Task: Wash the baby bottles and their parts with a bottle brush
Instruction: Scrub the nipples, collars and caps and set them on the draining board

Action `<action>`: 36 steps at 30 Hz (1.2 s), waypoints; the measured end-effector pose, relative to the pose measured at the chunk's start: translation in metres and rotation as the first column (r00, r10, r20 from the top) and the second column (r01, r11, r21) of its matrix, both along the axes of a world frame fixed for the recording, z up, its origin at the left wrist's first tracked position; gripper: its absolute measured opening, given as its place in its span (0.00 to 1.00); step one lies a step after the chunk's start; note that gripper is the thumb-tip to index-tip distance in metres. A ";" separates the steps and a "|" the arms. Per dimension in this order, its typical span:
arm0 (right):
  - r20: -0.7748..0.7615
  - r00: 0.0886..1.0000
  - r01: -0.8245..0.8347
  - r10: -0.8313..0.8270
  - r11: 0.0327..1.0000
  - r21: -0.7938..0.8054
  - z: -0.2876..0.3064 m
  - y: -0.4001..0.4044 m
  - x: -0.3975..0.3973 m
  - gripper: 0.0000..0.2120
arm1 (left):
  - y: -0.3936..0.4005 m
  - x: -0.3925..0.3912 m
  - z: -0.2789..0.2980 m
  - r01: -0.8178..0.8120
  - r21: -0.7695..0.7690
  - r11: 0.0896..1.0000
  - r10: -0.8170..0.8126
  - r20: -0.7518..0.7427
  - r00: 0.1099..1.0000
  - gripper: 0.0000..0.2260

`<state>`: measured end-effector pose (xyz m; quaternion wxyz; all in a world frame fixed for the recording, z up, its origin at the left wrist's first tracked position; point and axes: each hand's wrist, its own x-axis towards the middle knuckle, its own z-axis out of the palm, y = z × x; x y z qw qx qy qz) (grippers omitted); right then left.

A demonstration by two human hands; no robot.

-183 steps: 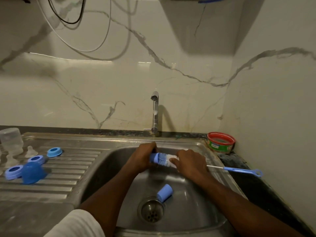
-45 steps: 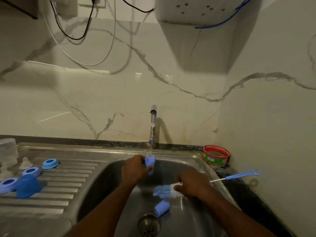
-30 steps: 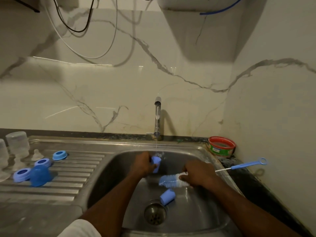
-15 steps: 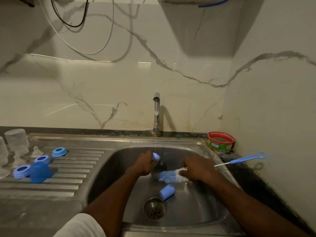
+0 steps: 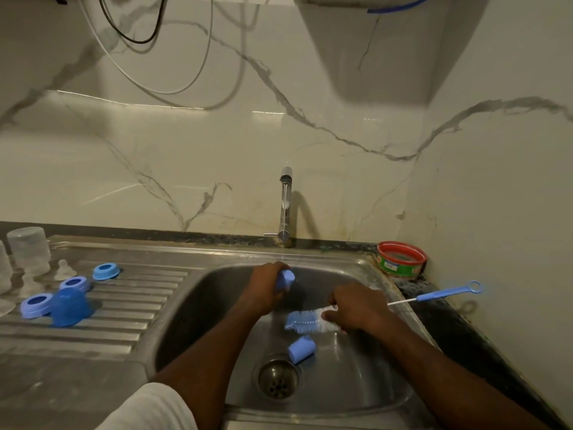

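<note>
My left hand (image 5: 265, 288) grips a small blue bottle cap (image 5: 286, 279) under a thin stream running from the tap (image 5: 285, 206). My right hand (image 5: 356, 308) holds the bottle brush (image 5: 305, 321) near its blue-and-white bristle head, low in the sink (image 5: 347, 383); the blue loop handle (image 5: 448, 293) sticks out to the right over the counter. A second blue cap (image 5: 301, 349) lies on its side beside the drain (image 5: 278, 380). On the draining board (image 5: 124, 318) sit blue collar rings (image 5: 106, 271), a blue dome cap (image 5: 69, 307), clear teats (image 5: 63, 270) and upturned clear bottles (image 5: 28, 251).
A red-and-green round tub (image 5: 401, 259) stands on the dark counter at the sink's back right corner. Marble walls close in behind and on the right. Cables (image 5: 161, 57) hang on the wall above the draining board.
The brush was inside the cap being scrubbed; now it is out and held lower in the sink. My left hand keeps the cap under the running water.
</note>
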<state>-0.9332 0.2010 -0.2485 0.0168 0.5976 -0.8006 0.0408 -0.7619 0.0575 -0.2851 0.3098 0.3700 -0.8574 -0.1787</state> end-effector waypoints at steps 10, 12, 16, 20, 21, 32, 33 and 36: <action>-0.063 0.998 -0.013 0.009 0.998 -0.069 0.002 0.003 0.006 0.15 | 0.002 0.021 0.018 -0.082 -0.031 0.996 0.085 0.148 0.985 0.19; -0.076 0.997 -0.028 0.019 0.992 -0.121 0.007 0.005 0.009 0.16 | 0.005 0.034 0.031 -0.131 -0.091 0.987 0.135 0.041 0.990 0.18; -0.127 0.992 -0.029 -0.009 0.954 -0.300 0.020 0.007 0.016 0.19 | 0.014 0.049 0.052 -0.261 -0.243 0.934 0.210 -0.217 0.953 0.19; -0.127 0.992 -0.009 -0.015 0.983 -0.183 0.014 0.012 0.017 0.19 | 0.024 0.050 0.039 -0.284 -0.060 0.957 0.290 0.212 0.933 0.16; -0.129 0.991 -0.005 -0.016 0.987 -0.158 0.013 0.013 0.016 0.19 | 0.025 0.049 0.037 -0.299 -0.025 0.954 0.296 0.241 0.924 0.17; -0.107 0.994 0.010 -0.036 0.970 -0.241 0.013 0.013 0.022 0.19 | 0.022 0.051 0.031 -0.293 0.053 0.955 0.274 0.234 0.933 0.23; -0.100 0.994 0.012 -0.039 0.966 -0.258 0.014 0.013 0.023 0.19 | 0.024 0.052 0.032 -0.296 0.046 0.954 0.279 0.221 0.934 0.23; -0.058 0.998 0.005 -0.021 0.964 -0.264 0.017 0.014 0.030 0.19 | 0.031 0.063 0.031 -0.301 0.027 0.953 0.292 0.180 0.939 0.22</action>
